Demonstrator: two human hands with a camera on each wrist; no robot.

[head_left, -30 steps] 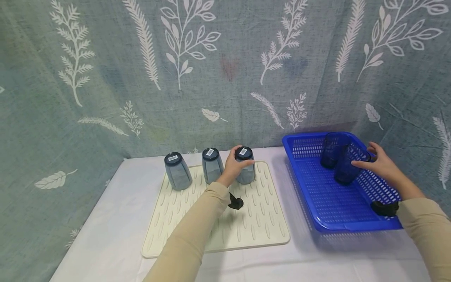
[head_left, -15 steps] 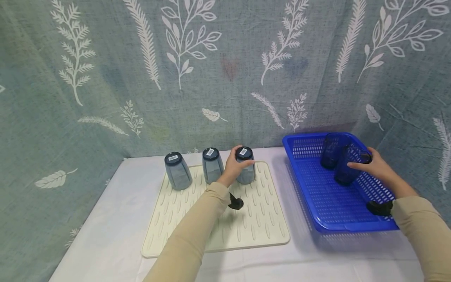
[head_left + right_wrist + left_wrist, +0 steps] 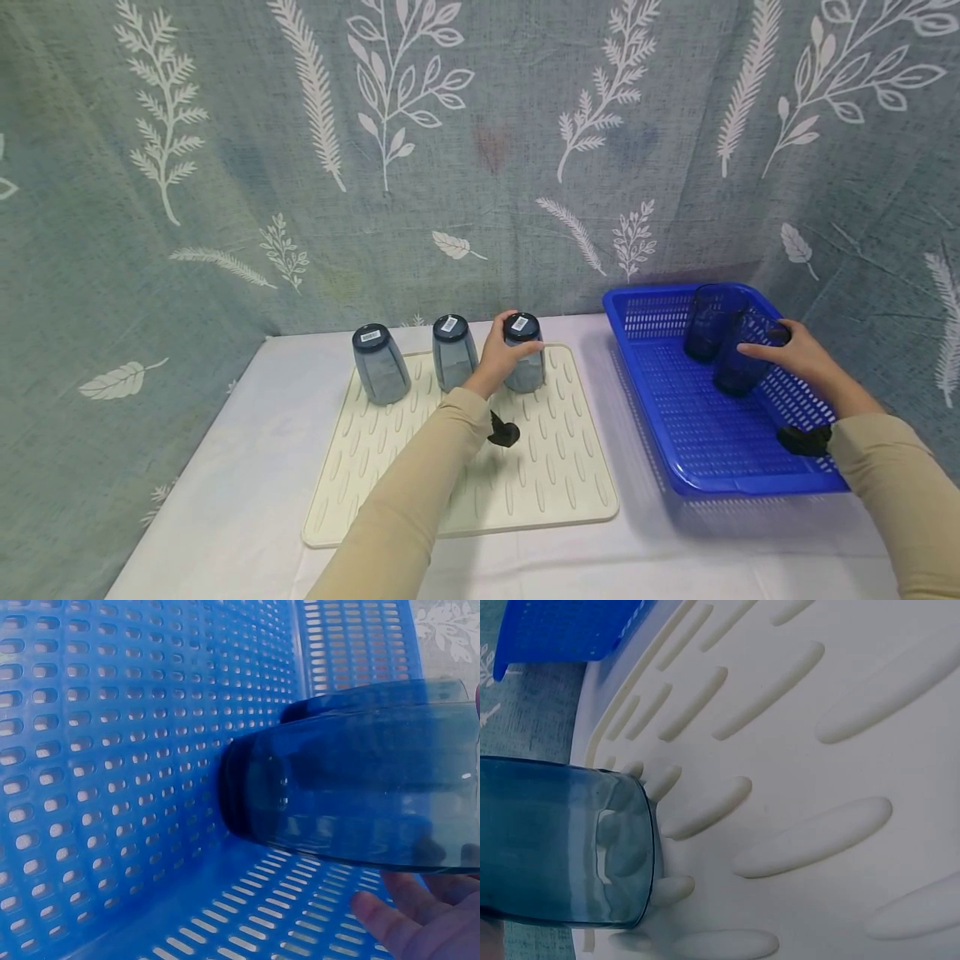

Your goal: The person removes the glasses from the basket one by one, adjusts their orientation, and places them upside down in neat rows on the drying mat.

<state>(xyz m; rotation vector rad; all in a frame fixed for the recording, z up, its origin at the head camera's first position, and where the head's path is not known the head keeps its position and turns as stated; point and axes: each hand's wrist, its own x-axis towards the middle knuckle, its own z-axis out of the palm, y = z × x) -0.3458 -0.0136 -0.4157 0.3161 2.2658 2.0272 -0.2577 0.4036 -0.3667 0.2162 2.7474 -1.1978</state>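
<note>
My left hand grips an upside-down blue-grey drinking glass at the back right of the cream ridged drying mat. In the left wrist view that glass stands rim down on the mat. Two more upturned glasses, a middle one and a left one, share the mat's back edge. Over in the blue basket, my right hand holds an upright glass near its rim. Fingers show along that glass's side in the right wrist view.
Another upright glass stands behind the held one in the basket, close beside it. The basket's perforated walls rise around both. A white cloth covers the table, and a patterned grey-green curtain hangs behind.
My right hand has moved slightly left and its fingers have come in around the glass in the basket. My left hand stays on its glass on the mat.
</note>
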